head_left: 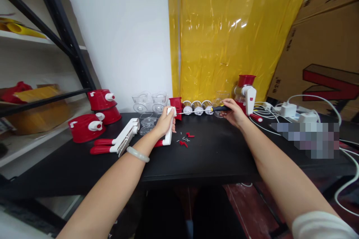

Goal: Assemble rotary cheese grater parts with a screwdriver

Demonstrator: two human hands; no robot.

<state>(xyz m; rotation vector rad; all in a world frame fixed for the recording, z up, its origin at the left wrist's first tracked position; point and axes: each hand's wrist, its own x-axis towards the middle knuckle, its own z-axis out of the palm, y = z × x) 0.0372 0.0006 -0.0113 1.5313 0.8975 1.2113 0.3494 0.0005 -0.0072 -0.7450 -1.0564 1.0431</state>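
My left hand [165, 122] is closed around a white crank handle [168, 134] with a red grip, held upright above the black table. In my right hand [233, 114] is a screwdriver [220, 108] with a black and yellow handle, lying level. Its long shaft points left, and the tip meets or nearly meets the top of the crank handle; the exact contact is too small to tell. Below, small screws [185, 139] and two small red parts [183, 144] lie on the table. Behind the left hand stands a red hopper [175, 102].
Several metal drums [197, 107] line the back, with clear plastic cups [147, 125] to their left. White handles with red grips [123, 140] and red bases [86, 127] lie left. An assembled grater [246, 95] stands right, near white cables and chargers [288, 110].
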